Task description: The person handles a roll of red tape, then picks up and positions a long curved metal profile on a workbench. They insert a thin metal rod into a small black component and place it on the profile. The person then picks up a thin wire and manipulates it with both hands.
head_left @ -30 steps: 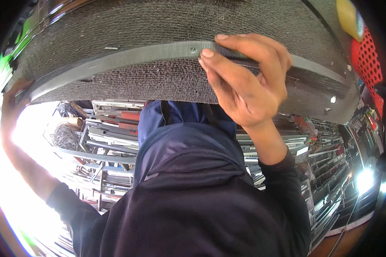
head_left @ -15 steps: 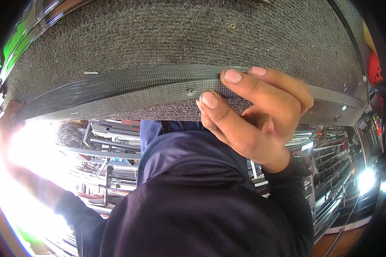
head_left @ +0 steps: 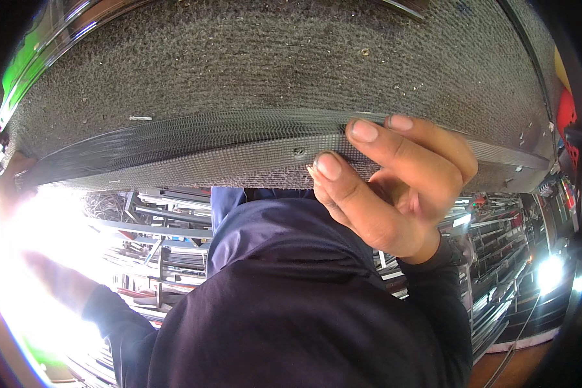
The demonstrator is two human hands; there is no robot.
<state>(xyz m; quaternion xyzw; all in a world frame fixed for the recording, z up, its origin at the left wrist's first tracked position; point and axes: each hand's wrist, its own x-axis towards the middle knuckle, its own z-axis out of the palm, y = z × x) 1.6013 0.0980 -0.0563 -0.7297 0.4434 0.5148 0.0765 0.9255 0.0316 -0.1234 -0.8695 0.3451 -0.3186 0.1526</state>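
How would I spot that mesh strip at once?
Across the top spreads a wide, textured grey surface. Along its near edge, a long mesh strip runs from the left hand past the right hand. Its fine grid weave sets it apart from the coarser surface behind.

Right hand with curled fingers

A wide fisheye camera on the person's head, the left of a side-by-side pair, looks steeply down over the dark shirt. The table spans the upper part at close range; the right hand is near, the metal bars farther below.
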